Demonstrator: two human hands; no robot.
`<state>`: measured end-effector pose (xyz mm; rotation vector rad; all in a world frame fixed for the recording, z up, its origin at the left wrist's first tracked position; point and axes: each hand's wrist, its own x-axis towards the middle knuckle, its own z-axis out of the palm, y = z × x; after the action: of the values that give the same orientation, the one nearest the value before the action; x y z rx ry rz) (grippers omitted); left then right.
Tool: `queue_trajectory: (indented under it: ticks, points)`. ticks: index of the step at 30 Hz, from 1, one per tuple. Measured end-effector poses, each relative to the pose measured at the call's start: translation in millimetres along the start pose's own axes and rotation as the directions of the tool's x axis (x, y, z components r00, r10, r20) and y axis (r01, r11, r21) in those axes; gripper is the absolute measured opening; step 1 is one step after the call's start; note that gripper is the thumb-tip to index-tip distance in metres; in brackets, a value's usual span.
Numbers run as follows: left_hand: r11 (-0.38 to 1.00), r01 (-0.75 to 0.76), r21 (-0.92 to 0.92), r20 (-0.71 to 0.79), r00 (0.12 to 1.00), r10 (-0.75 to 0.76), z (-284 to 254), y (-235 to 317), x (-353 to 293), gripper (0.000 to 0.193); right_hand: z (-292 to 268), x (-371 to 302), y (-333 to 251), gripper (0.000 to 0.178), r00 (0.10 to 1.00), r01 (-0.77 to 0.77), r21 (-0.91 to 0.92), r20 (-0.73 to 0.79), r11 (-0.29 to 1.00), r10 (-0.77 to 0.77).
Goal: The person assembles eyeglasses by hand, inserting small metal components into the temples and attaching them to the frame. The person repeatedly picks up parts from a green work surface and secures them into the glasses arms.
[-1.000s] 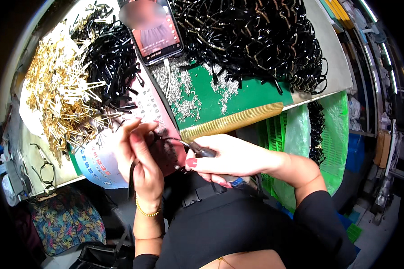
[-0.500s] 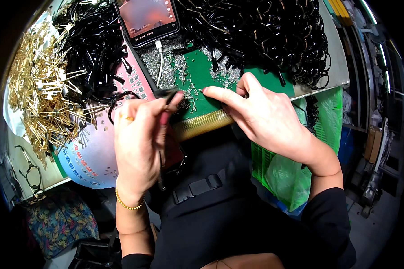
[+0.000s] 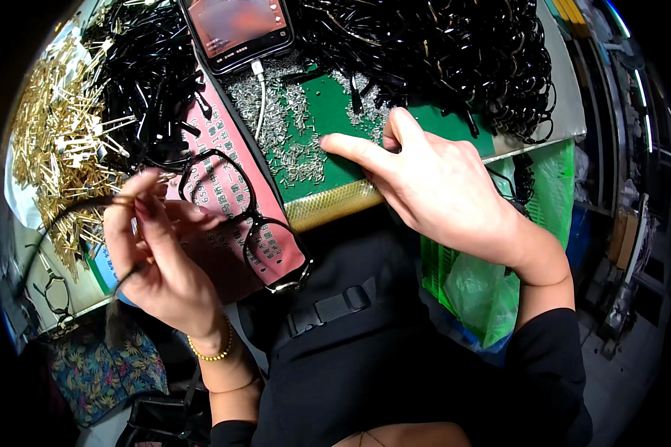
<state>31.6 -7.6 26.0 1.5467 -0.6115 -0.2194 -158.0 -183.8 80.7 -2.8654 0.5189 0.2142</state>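
The two hands are working apart over the table edge. The left hand [image 3: 168, 257] is clamping a thin dark arm of the black glasses [image 3: 255, 217] between its fingers; blur is obscuring the ends of that arm. The front of the glasses is sitting to the right of the left hand, over the pink sheet [image 3: 205, 257], with its lower rim projecting past the near edge of the sheet.

The right hand [image 3: 447, 194] is positioning one extended fingertip at the small metal pins [image 3: 294, 160] on the green mat [image 3: 335, 167]. Its other fingers are bending under the palm. Whether it is pinching a pin cannot be told.

A yellow patterned strip [image 3: 335, 207] is running along the near edge of the mat. A phone [image 3: 238, 33] is standing above the pins, with a white cable [image 3: 262, 100] leading down from it. Gold-coloured parts [image 3: 71, 156] are lying in a heap at the far left, and black parts [image 3: 149, 74] are lying beside them. A large pile of black frames [image 3: 440, 59] is covering the upper right. A green crate [image 3: 436, 279] is standing below the table edge, under the right forearm.
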Motion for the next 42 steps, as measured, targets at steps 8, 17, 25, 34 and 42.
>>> queue_trajectory:
  ticks: [8,17,25,34,42]
  points:
    - [0.936,0.347,0.064,0.344,0.872,-0.347,-4.2,5.7,4.0,0.014,-9.6,-4.9,-8.0,0.069,0.999,0.001,0.198,0.05,0.98,-0.011]
    - [0.928,0.37,0.031,0.444,0.827,-0.345,-6.9,9.7,3.2,0.009,0.8,13.2,-25.6,0.071,0.959,0.268,0.08,0.067,0.96,-0.274]
    - [0.976,0.168,0.135,0.487,0.847,-0.213,-6.8,3.6,1.9,0.009,0.7,15.4,-26.8,0.07,0.961,0.264,0.083,0.058,0.961,-0.27]
    - [0.976,-0.012,0.215,0.466,0.88,-0.092,0.0,0.8,5.9,0.011,0.0,18.5,-30.6,0.069,0.966,0.231,0.063,0.104,0.971,-0.236]
    - [0.968,0.007,0.25,0.459,0.88,-0.125,-2.9,0.8,1.0,0.011,14.6,20.8,-34.9,0.065,0.965,0.252,0.023,-0.075,0.967,-0.249]
